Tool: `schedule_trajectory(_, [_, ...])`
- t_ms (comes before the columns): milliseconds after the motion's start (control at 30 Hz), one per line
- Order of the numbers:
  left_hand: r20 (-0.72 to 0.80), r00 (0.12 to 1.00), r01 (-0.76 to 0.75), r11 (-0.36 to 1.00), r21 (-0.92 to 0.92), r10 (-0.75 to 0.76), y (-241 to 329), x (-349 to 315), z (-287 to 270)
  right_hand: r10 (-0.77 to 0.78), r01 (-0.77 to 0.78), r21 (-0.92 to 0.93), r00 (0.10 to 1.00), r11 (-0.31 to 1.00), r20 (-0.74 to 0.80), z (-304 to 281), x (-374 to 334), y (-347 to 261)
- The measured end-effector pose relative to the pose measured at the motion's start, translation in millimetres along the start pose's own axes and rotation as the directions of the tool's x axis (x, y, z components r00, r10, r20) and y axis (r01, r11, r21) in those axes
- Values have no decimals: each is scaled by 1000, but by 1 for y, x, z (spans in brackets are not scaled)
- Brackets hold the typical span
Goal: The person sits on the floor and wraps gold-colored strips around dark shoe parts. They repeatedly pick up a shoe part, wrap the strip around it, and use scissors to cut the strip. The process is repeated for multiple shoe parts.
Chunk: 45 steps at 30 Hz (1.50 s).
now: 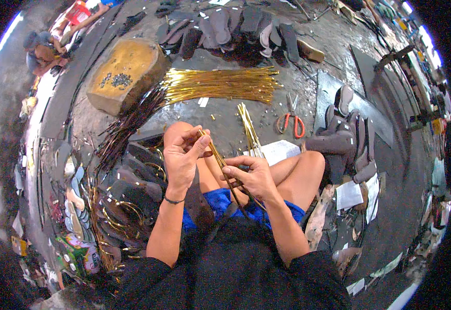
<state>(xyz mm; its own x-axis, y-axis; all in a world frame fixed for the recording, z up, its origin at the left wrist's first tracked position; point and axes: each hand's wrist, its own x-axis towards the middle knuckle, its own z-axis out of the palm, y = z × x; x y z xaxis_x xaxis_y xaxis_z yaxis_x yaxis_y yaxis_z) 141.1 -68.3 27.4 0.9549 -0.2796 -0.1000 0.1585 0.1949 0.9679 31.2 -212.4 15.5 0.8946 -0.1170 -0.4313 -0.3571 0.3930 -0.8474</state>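
I sit cross-legged with a few thin gold-and-dark straps (216,155) between my hands. Thumb and fingers of my left hand (181,157) pinch their gold upper ends. Lower down, my right hand (250,174) is closed around the same straps, and their dark ends hang toward my lap. Ahead of my knees a wide bundle of gold straps (225,85) lies on the floor, its dark ends (132,121) fanning out to the left. A smaller bunch of pale gold straps (250,126) rests just beyond my right hand, beside a white sheet (280,152).
Red-handled scissors (290,124) lie ahead on the right. A wooden block (125,70) with small dark bits on top stands front left. Dark shoe soles are heaped at the far side (223,28) and the right (341,137). Another person (44,51) sits far left.
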Motion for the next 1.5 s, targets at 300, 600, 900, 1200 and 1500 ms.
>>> schedule_trajectory(300, [84, 988, -150, 954, 260, 133, 14, -16, 3, -171, 183, 116, 980, 976, -103, 24, -16, -8])
schedule_trajectory(600, [-30, 964, -220, 858, 465, 264, 29, -52, 6, -752, 564, -635, 658, 528, -41, 47, -3, -5])
schedule_trajectory(900, [-18, 989, -133, 922, 363, 150, 12, -56, -14, -763, 556, -670, 646, 492, -24, 54, -6, 3])
schedule_trajectory(1200, [20, 941, -154, 374, 915, 338, -48, -56, -106, -508, 447, -343, 854, 826, -113, 49, -10, 13])
schedule_trajectory(1500, [-51, 991, -87, 879, 469, 126, 31, -95, -44, -450, 402, -554, 892, 729, 55, 59, -37, -18])
